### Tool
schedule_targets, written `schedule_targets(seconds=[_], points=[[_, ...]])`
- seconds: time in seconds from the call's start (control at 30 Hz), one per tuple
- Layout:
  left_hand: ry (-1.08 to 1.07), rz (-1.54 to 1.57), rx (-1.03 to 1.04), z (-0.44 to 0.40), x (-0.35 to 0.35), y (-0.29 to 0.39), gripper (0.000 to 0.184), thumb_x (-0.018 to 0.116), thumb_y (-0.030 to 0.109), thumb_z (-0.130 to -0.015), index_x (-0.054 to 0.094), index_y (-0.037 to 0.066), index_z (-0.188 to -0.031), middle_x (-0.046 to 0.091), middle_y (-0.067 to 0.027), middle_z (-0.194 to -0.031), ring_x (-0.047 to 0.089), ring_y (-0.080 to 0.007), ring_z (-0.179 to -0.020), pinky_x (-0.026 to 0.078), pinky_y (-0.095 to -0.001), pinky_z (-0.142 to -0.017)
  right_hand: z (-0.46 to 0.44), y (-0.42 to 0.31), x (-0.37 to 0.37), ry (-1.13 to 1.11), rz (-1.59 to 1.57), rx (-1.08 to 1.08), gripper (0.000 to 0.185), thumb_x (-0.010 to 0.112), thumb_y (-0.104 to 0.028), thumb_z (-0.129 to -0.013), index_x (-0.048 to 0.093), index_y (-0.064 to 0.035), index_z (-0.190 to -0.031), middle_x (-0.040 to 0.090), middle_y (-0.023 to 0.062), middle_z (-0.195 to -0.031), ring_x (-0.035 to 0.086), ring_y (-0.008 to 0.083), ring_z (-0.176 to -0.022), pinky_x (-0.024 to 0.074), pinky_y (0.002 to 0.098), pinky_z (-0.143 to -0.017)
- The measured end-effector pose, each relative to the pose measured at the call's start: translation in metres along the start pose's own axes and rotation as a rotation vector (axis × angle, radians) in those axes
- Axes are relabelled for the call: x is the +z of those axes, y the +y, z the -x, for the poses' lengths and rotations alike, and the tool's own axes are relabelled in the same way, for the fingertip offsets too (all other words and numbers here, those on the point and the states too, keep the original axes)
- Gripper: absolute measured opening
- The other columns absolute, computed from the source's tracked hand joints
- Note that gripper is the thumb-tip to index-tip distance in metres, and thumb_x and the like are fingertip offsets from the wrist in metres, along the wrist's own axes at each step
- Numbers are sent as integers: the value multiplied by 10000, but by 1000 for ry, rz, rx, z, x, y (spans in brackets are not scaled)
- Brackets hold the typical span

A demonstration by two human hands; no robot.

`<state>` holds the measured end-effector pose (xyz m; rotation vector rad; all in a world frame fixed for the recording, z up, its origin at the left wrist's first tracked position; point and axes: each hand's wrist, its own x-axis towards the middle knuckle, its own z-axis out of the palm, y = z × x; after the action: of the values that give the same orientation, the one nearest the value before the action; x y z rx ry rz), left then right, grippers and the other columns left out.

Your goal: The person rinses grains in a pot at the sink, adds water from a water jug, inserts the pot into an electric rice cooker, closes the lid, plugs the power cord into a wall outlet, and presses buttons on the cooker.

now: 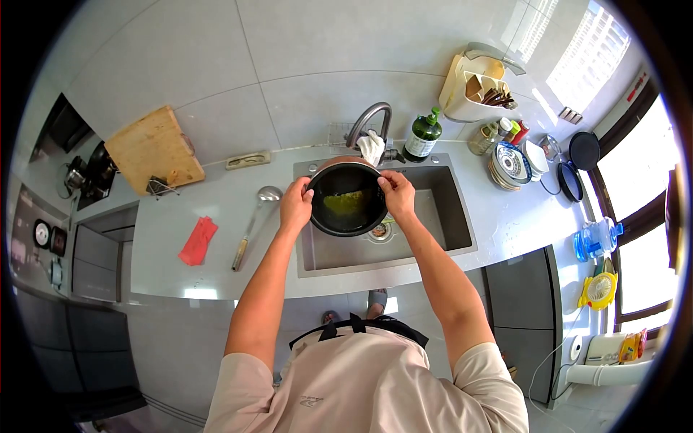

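Over the sink (317,254), a dark round pot (348,218) is held up, its opening turned toward me. A patch of yellow-green shows inside it; whether that is liquid or a reflection I cannot tell. My left hand (295,206) grips the pot's left rim, and my right hand (397,195) grips its right rim. Just behind the pot rises the curved faucet (369,115), with a white cloth (371,147) hanging by it. Below and right of the pot, the drain (380,232) is partly visible in the basin.
Left on the counter are a ladle (254,225), a red cloth (198,241) and a leaning cutting board (155,153). A green soap bottle (423,137) stands behind the sink. Stacked plates (510,166), jars and dark pans are at the right, below a utensil holder (476,96).
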<state>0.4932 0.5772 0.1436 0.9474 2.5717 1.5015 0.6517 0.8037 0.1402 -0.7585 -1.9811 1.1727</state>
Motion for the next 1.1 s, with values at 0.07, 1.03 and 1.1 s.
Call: schedule_targets(seconds=[0.07,1.03,1.1], points=[[1,4,10,1,-4,3,182,698,70,-915,625,59,-1081,612,-116,-863,607,-303,-782,492,-429,-731,2,-1,1,1,-1,-12,198,759,-131,-896,752,-56,-1079,703,92,-891,665,192,-778,536,328,-764],[116,54,219,11,-46,0,127,729,51,-876,620,35,-940,636,-104,-843,638,-287,-732,507,-404,-682,31,-39,13,30,24,-225,162,747,-68,-873,715,-25,-1026,674,108,-905,666,257,-792,533,345,-760],[115,50,230,12,-49,-1,129,729,55,-877,615,33,-931,632,-104,-841,636,-289,-733,506,-405,-680,33,-42,13,38,15,-235,161,747,-69,-872,714,-25,-1024,673,108,-902,664,259,-790,533,346,-758]])
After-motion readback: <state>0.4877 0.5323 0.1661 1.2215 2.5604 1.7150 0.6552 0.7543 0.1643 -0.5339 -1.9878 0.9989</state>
